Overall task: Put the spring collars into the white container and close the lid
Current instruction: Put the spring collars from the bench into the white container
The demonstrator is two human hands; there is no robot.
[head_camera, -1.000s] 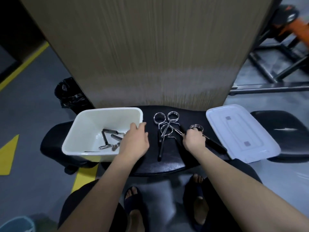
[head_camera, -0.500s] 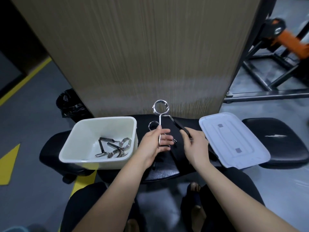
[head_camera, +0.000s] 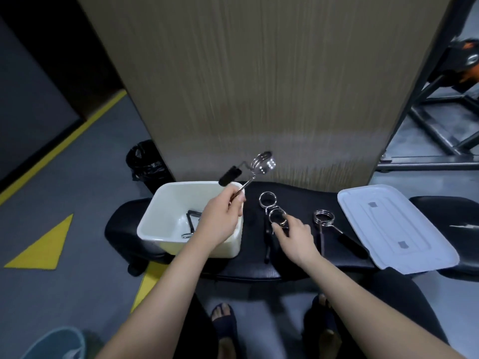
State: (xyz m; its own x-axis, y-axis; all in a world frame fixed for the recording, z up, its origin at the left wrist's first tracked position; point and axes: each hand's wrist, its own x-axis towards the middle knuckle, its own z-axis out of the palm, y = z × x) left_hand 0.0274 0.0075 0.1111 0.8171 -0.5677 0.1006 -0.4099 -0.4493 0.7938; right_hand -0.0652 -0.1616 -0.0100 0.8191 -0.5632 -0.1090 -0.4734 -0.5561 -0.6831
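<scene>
One spring collar (head_camera: 190, 224) inside open white container (head_camera: 155, 224).

Container (head_camera: 166, 216): white, plain inside and out. Lid (head_camera: 396, 229): white with two small grey squares. Spring collars: bright silver coils with black handle grips, e.g. the raised collar (head_camera: 261, 165) and the collar lying by the lid (head_camera: 324, 218). Bench pad (head_camera: 305, 200): glossy black. Panel behind (head_camera: 259, 73): tan, fine vertical grain. Floor (head_camera: 90, 164): grey, with a yellow stripe and yellow triangle (head_camera: 44, 247).
</scene>
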